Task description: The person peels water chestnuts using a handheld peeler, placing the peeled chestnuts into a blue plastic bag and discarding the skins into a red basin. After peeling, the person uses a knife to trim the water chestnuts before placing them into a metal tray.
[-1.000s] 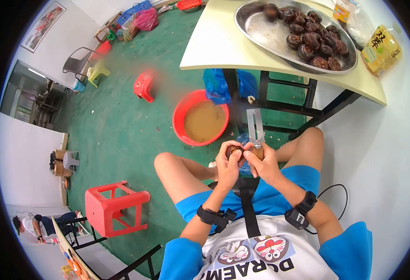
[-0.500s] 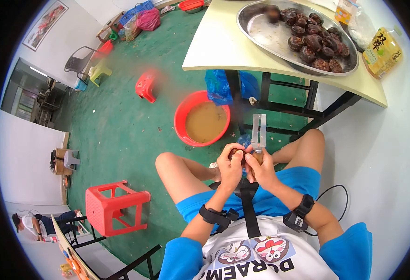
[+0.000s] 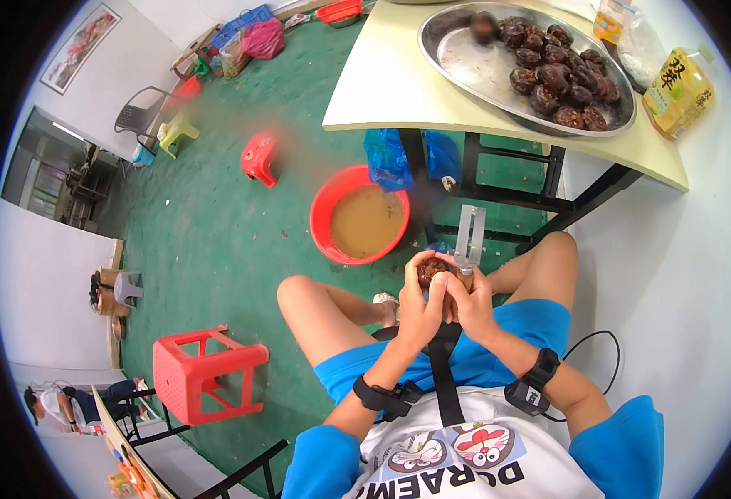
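Observation:
My left hand (image 3: pixel 418 309) is wrapped around a dark, shiny, round water chestnut (image 3: pixel 429 268), with its cut or patterned face showing toward the top. Beside it, my right hand (image 3: pixel 474 309) grips the wooden handle of a peeler (image 3: pixel 470 237), whose flat metal frame points up and away from me. Both hands meet above my lap, thumbs close together. The blade is apart from the water chestnut. Several similar dark water chestnuts (image 3: pixel 555 76) lie in a large oval metal tray (image 3: pixel 475 68) up ahead.
The tray rests on a pale table (image 3: pixel 378 87) with black legs; a yellow bottle (image 3: pixel 680 93) stands beside it. A red basin (image 3: pixel 320 220) of murky water is on the green floor, near a blue plastic bag (image 3: pixel 389 158). Red stools (image 3: pixel 184 378) stand leftward. Another person (image 3: pixel 58 406) is at far left.
My left hand has turned the water chestnut so more of its surface shows. The peeler has shifted slightly right and tilted, and my hands have moved a little.

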A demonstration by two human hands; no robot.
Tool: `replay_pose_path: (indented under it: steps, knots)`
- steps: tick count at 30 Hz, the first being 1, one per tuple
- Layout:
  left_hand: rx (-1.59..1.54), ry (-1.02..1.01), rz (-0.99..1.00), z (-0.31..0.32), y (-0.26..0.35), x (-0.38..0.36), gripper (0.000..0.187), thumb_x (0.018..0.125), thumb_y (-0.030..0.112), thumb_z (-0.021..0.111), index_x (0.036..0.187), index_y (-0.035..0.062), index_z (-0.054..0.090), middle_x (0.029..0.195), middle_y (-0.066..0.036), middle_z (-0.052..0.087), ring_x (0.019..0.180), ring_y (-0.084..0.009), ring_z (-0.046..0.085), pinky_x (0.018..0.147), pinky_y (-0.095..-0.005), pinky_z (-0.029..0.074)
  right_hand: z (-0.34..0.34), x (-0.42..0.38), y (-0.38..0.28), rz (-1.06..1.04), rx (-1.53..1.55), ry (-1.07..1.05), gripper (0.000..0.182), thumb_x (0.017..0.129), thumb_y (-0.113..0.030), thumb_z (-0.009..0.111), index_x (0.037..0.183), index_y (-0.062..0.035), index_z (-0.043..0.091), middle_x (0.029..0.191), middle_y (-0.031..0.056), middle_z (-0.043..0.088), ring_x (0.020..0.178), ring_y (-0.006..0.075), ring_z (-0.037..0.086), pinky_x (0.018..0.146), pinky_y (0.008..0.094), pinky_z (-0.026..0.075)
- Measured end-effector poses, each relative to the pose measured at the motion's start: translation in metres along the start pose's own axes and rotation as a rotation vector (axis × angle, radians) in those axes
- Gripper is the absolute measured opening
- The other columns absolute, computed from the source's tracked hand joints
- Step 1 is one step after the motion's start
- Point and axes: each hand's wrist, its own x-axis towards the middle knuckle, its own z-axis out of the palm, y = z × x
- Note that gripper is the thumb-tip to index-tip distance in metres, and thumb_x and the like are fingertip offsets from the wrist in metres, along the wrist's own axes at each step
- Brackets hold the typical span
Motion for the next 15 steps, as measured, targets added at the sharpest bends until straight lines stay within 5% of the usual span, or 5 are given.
replay_pose_path:
  steps: [3,11,15]
  knots:
    - [-0.161,-0.142,-0.130,-0.004,-0.003,0.000,0.021,0.084,0.009,0.040,0.101,-0.0022,0.042,0.091,-0.011,0.056,0.075,-0.0135,0.052,0.066,-0.0256,0.044,-0.001,-0.004,-0.004,-0.026,-0.018,-0.015,0.025,0.083,-0.012,0.050,0.105,0.0002,0.050,0.062,0.0022,0.052,0.038,0.0050,0.044,0.032,0.0176,0.034]
    - [-0.073,0.052,-0.044,-0.001,-0.015,0.000,0.022,0.084,0.007,0.031,0.085,-0.0029,0.051,0.076,-0.010,0.060,0.065,-0.0098,0.053,0.056,-0.0218,0.043,0.009,-0.013,0.005,-0.078,-0.014,-0.003,0.024,0.082,-0.010,0.053,0.104,-0.0031,0.049,0.062,0.0012,0.050,0.039,0.0039,0.043,0.034,0.0176,0.033]
    - [-0.253,0.100,-0.109,-0.001,-0.004,0.000,0.024,0.084,0.009,0.035,0.104,-0.0010,0.044,0.071,-0.008,0.056,0.060,-0.0103,0.050,0.054,-0.0238,0.041,0.007,-0.011,0.004,-0.076,-0.048,-0.022,0.026,0.082,-0.012,0.053,0.106,-0.0049,0.048,0.063,0.0015,0.051,0.039,0.0039,0.043,0.034,0.0175,0.034]
